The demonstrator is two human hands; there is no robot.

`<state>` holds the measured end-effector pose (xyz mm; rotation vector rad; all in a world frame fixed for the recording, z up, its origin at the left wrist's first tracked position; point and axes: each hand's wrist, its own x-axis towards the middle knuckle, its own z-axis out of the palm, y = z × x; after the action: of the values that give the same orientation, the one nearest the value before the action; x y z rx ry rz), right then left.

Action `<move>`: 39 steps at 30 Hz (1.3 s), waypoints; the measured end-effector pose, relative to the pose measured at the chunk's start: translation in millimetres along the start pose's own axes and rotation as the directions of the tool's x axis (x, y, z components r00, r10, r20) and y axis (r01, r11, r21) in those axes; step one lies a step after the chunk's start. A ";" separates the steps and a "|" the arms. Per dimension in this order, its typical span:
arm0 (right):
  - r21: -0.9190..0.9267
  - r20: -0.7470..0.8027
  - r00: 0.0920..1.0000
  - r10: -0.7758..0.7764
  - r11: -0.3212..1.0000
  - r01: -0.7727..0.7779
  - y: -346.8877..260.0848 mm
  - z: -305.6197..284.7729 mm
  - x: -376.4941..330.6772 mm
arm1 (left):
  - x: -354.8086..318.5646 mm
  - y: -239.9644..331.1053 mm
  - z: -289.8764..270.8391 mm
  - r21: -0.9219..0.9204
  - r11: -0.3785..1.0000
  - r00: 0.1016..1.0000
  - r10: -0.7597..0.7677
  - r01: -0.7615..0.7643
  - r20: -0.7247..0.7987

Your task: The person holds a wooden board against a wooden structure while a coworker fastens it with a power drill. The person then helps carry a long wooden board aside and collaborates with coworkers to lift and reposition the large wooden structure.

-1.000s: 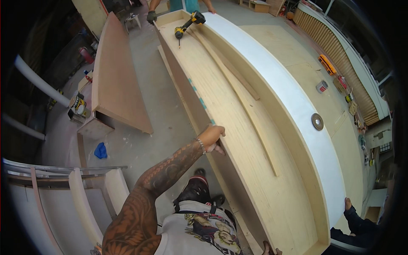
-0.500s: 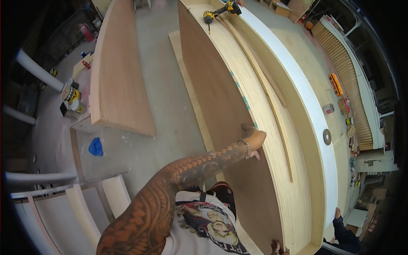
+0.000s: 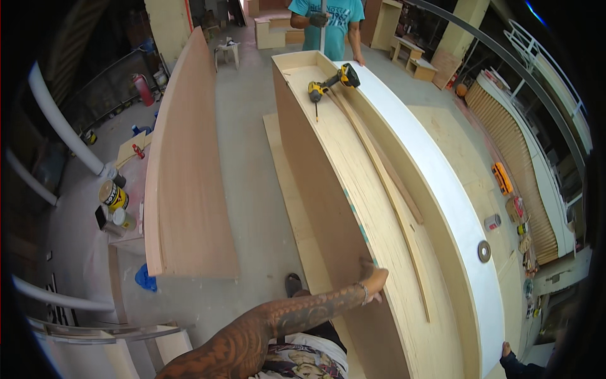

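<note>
My left hand [image 3: 375,283], at the end of my tattooed forearm, grips the upper edge of a long curved plywood cabinet frame [image 3: 309,164]. Its fingers are partly hidden against the brown outer face. Beside the hand, small green marks run along that edge. Inside the frame's pale trough [image 3: 344,145] lie a long thin wood strip [image 3: 394,215] and a shorter strip [image 3: 399,183]. A yellow and black cordless drill [image 3: 331,82] rests across the trough's far end. My right hand is out of view.
A co-worker in a teal shirt [image 3: 341,28] stands at the far end, one hand by the frame. Another person's hand [image 3: 506,349] touches the white curved top [image 3: 435,145], which bears a round disc [image 3: 484,251]. Left stand a second curved panel [image 3: 189,183] and cans [image 3: 113,194].
The view has tilted up, bringing the co-worker at the far end into sight. My left hand keeps its place on the edge. My right hand, seen earlier at the near end, has left the picture.
</note>
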<state>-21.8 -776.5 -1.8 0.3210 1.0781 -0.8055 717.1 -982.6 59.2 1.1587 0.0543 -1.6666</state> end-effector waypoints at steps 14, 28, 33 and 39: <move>0.112 0.055 0.858 -0.511 0.857 0.503 407.1 620.5 126.0 | 49.8 80.0 -91.3 0.630 0.776 0.999 0.042 -0.028 -0.008; -0.942 0.200 0.563 -0.802 0.002 0.337 557.4 774.3 301.9 | 217.8 895.8 -636.9 0.895 -0.447 0.293 0.857 0.012 0.424; -0.455 -0.262 0.396 -0.880 0.474 0.754 629.8 906.3 357.3 | 275.1 993.5 -667.9 0.676 -0.735 0.614 0.557 0.050 0.560; -0.680 0.218 0.797 -0.563 0.498 0.538 826.1 1100.0 485.2 | 311.0 1071.4 -641.4 0.386 -0.922 0.602 0.296 -0.021 0.742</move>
<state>1405.1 -1077.5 -35.1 -0.7476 1.4701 -0.8617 1955.4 -1330.4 16.1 1.9622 -2.4861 0.3946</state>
